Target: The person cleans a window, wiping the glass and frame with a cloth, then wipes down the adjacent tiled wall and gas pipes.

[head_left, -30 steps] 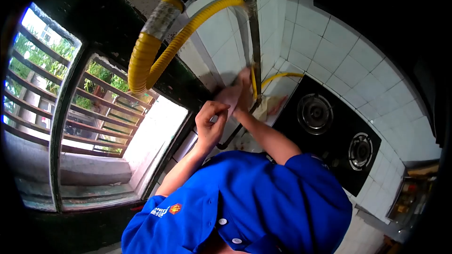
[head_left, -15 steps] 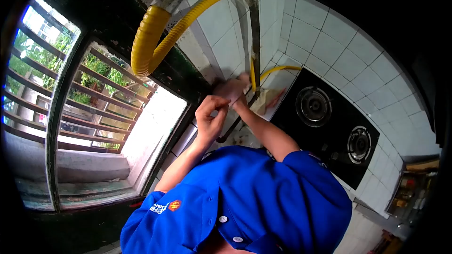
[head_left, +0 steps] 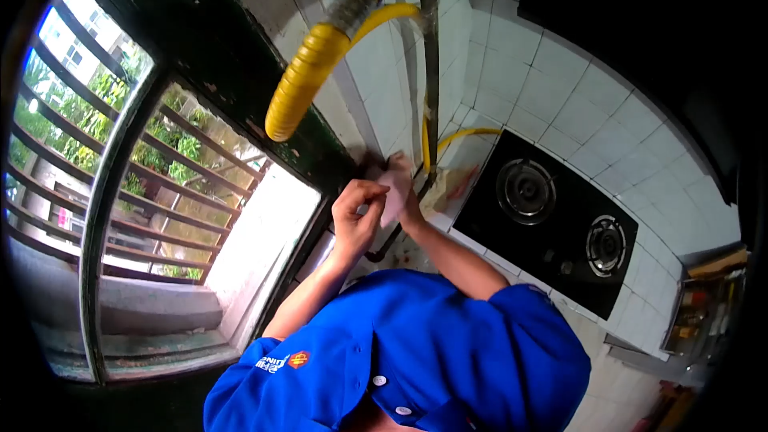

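A thin pale pink sheet [head_left: 392, 192], perhaps cloth or plastic, is spread between my hands beside the dark window frame. My left hand [head_left: 358, 206] is closed in a pinch at the sheet's left edge, its fingertips touching it. Behind and to the right, my right hand [head_left: 406, 196] is partly covered by the sheet; some fingers show at its upper edge, and their grip is unclear. A vertical pipe [head_left: 432, 80] stands just right of the hands. Near its lower end lies a crumpled pale cloth or bag [head_left: 440, 196], on the tiled surface.
A ribbed yellow hose [head_left: 308, 76] hangs above the hands from a pipe fitting. A thinner yellow hose [head_left: 472, 133] runs to the black two-burner stove [head_left: 560, 232] on the right. The barred window [head_left: 176, 216] is on the left; white tiles [head_left: 560, 104] cover the wall.
The view has shifted, so the ribbed hose appears farther right. The pink sheet and the right hand have changed angle, while my left hand keeps its pinch.
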A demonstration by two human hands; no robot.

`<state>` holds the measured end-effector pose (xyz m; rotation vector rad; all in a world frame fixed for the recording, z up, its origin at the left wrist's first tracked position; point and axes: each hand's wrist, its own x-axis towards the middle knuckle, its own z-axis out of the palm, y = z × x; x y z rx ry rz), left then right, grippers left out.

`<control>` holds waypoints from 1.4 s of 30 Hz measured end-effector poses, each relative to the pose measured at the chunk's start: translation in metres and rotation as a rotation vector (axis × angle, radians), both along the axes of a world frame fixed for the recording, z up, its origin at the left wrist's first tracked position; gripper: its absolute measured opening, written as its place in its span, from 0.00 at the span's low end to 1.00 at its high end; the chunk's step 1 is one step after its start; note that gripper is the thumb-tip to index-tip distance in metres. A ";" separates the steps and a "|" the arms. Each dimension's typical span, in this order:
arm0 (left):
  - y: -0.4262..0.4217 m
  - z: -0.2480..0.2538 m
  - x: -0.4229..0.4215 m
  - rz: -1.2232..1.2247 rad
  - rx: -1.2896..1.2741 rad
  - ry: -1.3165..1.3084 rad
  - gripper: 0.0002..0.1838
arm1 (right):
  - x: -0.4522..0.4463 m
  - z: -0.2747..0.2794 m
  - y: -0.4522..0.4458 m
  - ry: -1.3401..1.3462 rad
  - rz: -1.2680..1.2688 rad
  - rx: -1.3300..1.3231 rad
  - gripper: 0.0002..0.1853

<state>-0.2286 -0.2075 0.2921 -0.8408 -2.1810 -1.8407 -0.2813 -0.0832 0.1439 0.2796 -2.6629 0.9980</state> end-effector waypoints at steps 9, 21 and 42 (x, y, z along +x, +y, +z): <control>0.029 0.043 -0.045 0.043 -0.169 0.374 0.10 | 0.058 0.149 0.108 0.550 -0.355 -0.289 0.07; 0.081 0.113 -0.114 0.197 -0.706 1.065 0.08 | -0.190 0.108 0.213 0.349 0.724 -0.788 0.15; 0.091 0.095 -0.132 0.396 -0.999 1.149 0.08 | -0.221 0.369 0.208 0.976 0.281 -0.121 0.34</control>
